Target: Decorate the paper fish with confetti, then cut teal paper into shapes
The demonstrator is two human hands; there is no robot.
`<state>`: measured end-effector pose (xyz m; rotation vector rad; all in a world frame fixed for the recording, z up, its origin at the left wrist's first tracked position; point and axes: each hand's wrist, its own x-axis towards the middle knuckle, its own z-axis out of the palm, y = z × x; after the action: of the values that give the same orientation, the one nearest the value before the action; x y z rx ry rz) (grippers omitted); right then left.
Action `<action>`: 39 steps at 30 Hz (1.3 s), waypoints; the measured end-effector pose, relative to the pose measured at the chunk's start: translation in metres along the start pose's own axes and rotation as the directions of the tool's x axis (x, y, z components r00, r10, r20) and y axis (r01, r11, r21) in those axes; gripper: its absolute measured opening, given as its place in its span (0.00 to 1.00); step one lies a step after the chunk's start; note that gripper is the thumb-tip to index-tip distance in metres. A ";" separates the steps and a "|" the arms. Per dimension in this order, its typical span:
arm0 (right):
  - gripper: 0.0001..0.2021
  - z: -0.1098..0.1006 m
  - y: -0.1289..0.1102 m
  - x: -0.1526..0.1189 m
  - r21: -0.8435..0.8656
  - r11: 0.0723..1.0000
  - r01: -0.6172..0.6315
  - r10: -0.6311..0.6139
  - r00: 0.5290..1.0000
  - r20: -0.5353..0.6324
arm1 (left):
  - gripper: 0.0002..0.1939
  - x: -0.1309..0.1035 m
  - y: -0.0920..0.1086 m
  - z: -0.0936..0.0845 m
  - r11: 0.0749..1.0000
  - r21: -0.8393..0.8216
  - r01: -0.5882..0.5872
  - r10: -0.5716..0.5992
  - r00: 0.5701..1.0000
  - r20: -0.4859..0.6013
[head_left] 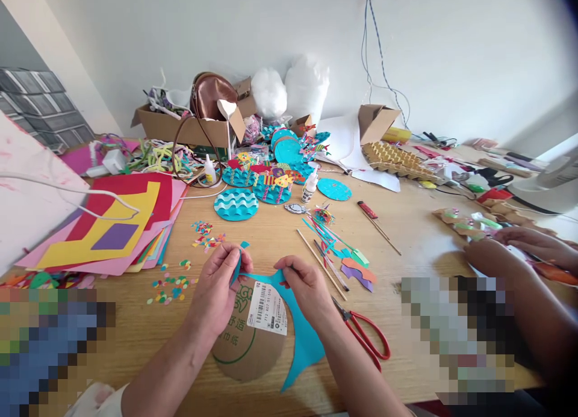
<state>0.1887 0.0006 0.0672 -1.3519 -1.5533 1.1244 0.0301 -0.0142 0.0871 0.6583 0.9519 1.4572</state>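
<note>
A bright blue paper offcut (304,339) with a curved cut edge stretches between my two hands. My left hand (223,278) is closed in a pinch on its narrow end, where a darker blue part shows by the thumb. The fingers of my right hand (309,284) pinch the sheet's upper edge, and the wider part hangs down under that wrist. Below both hands lies a round cardboard disc (250,360) with green print and a white barcode label (267,308). Red-handled scissors (368,339) rest just right of my right hand.
Coloured sheets (103,224) and confetti dots (171,287) lie left. Behind are glue bottles (309,187), a blue wavy disc (236,204), decorated blue pieces and a cardboard box (180,134). Sticks (323,263) lie right of centre. Another person's arms (510,278) work at far right.
</note>
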 end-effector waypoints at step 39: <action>0.11 -0.033 -0.026 0.029 -0.418 0.871 0.257 -0.138 0.946 0.294 | 0.16 0.011 -0.011 -0.009 0.891 -0.390 0.232 -0.293 0.950 -0.106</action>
<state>0.2078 0.0327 0.1020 -1.3296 -2.1956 0.8608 0.0265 -0.0054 0.0715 0.1227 0.8181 1.4084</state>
